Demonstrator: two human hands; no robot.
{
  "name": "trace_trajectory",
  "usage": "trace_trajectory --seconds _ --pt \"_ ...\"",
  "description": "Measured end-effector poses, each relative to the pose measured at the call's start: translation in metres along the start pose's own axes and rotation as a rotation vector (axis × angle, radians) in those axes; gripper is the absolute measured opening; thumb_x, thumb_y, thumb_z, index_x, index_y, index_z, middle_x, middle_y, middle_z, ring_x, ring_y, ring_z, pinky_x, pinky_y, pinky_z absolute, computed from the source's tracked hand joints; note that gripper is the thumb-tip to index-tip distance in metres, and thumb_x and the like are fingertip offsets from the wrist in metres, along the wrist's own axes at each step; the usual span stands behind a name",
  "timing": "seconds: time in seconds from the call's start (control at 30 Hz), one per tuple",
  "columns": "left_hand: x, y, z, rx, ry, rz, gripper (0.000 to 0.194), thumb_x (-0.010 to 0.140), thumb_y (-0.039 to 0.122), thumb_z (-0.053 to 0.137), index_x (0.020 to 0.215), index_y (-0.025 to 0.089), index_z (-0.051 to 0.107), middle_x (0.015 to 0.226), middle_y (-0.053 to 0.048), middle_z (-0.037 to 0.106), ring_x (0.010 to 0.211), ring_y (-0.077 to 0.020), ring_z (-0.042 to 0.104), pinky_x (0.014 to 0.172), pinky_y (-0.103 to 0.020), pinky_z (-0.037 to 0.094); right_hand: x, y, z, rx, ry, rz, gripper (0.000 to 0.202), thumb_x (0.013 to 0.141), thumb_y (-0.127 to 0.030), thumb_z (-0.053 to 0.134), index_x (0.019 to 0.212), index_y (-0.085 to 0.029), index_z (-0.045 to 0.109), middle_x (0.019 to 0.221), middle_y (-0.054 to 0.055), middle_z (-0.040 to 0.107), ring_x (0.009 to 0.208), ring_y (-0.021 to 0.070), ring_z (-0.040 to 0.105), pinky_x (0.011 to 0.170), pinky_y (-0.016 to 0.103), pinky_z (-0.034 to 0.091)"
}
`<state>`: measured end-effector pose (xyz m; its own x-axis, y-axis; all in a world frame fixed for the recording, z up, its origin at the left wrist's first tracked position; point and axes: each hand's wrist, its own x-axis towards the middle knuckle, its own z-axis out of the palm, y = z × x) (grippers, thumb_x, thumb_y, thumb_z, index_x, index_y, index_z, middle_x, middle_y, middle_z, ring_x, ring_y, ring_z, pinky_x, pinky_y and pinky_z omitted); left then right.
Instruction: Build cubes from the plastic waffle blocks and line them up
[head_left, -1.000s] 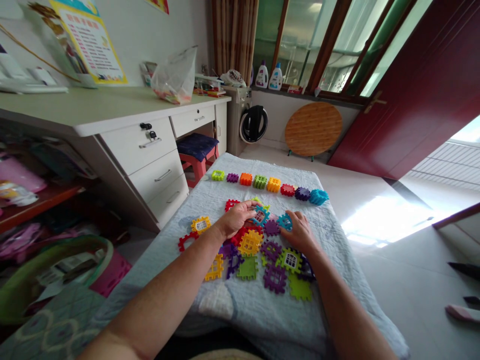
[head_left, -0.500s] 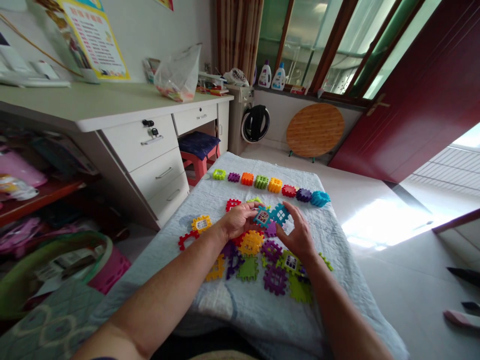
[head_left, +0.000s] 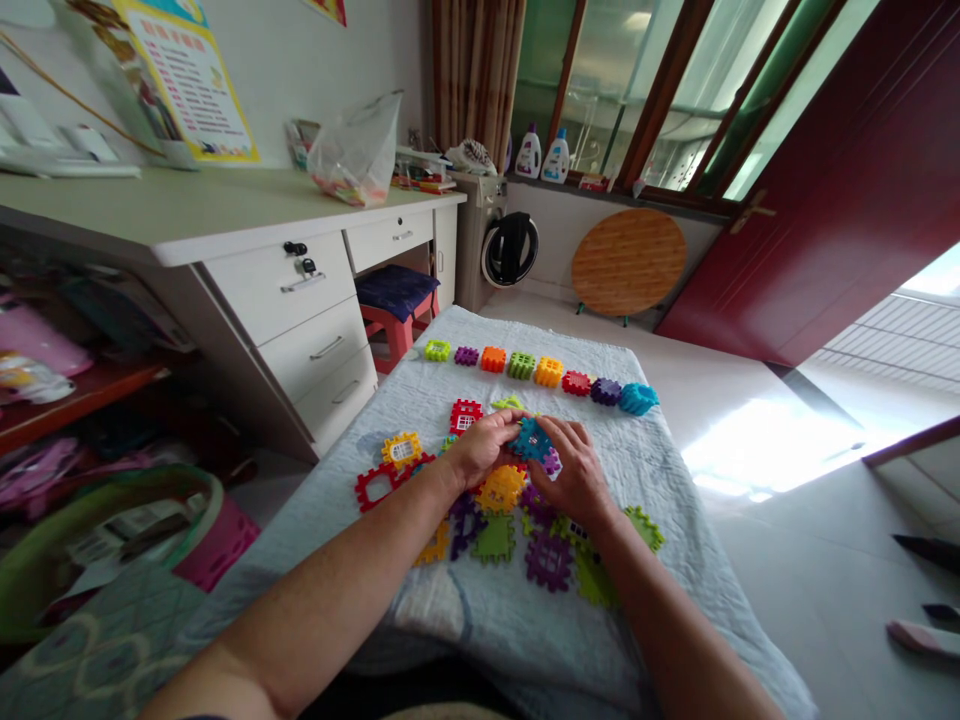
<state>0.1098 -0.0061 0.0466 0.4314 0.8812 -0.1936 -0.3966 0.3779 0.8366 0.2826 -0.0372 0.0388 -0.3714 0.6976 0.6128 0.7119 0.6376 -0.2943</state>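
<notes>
Both hands meet over the middle of the quilted blue cloth (head_left: pixel 675 470), and between them sits a pair of teal interlocking tiles (head_left: pixel 531 440). The left hand (head_left: pixel 480 452) has its fingers closed on the tiles' left edge; the right hand (head_left: pixel 574 475) has its fingers curled around the right edge, a small purple piece (head_left: pixel 553 463) showing just beneath them. Loose flat tiles (head_left: pixel 501 488) in yellow, purple and green lie scattered on the cloth directly under and nearer than the hands. Beyond the hands, along the cloth's far edge, stands a row of finished cubes (head_left: pixel 548 371). A red tile (head_left: pixel 465 414) lies just left of the left hand.
</notes>
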Motion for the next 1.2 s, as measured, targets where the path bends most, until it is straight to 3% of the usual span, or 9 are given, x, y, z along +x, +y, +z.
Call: trace_trajectory --seconds 0.23,0.53,0.9,1.2 --pt "-0.002 0.0 0.0 0.007 -0.068 0.033 0.033 0.082 0.028 0.067 0.113 0.016 0.06 0.092 -0.006 0.066 0.069 -0.0124 0.063 0.058 -0.022 0.053 0.0 -0.001 -0.005 -0.027 -0.031 -0.006 0.058 0.08 -0.023 0.061 0.136 -0.022 0.047 0.129 0.008 0.059 0.108 0.0279 0.052 0.096 0.047 0.043" --pt "-0.002 -0.004 0.003 0.02 -0.099 0.085 0.039 0.078 0.026 0.072 0.113 0.017 0.058 0.098 -0.007 0.065 0.08 -0.0141 0.064 0.064 -0.021 0.051 -0.001 -0.004 0.0 -0.03 -0.03 -0.037 0.054 0.081 -0.02 0.059 0.134 -0.024 0.049 0.133 0.009 0.055 0.114 0.0273 0.05 0.098 0.048 0.043" --pt "-0.004 -0.002 0.008 0.008 -0.077 0.115 0.038 0.077 0.027 0.073 0.11 0.017 0.059 0.096 -0.006 0.065 0.077 -0.0134 0.064 0.065 -0.021 0.05 0.0 -0.002 -0.001 -0.034 0.026 -0.003 0.061 0.082 -0.03 0.062 0.138 -0.021 0.04 0.125 0.013 0.056 0.113 0.0301 0.051 0.097 0.053 0.042" --pt "-0.006 -0.004 0.014 0.027 -0.036 0.11 0.036 0.078 0.02 0.07 0.11 0.017 0.055 0.097 -0.004 0.066 0.075 -0.0115 0.062 0.068 -0.021 0.048 0.0 -0.005 -0.004 -0.064 -0.004 0.044 0.048 0.08 -0.031 0.066 0.125 -0.02 0.051 0.114 0.012 0.058 0.104 0.0292 0.052 0.092 0.048 0.044"
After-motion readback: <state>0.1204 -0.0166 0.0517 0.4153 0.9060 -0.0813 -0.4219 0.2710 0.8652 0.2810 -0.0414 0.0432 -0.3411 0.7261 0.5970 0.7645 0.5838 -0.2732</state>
